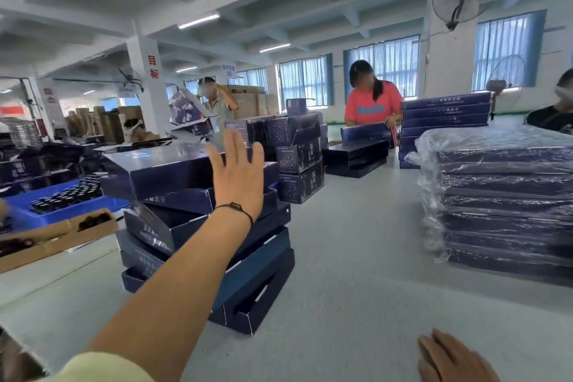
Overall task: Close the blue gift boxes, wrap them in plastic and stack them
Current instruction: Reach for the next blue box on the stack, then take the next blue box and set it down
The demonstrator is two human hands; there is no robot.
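Far off to the left of the outstretched left hand, a blue plastic bin holds small dark jars, with a brown cardboard tray just nearer the person. Next comes the uneven pile of open blue gift boxes. The topmost box lies directly beyond and slightly left of the left hand, its long axis running left to right across the reach and its lid not yet folded shut.

The left hand is spread wide, fingers straight, holding nothing. It appears to be at or just short of that box's right end; contact cannot be told. It is plainly the nearer hand, so the pick-up or lid closing most likely falls to it.

The grey table stretches to the right. The right hand rests low at the near edge, fingers extended and relaxed, well apart from the pile. Further right stands the stack of plastic-wrapped boxes, probably where finished boxes go.
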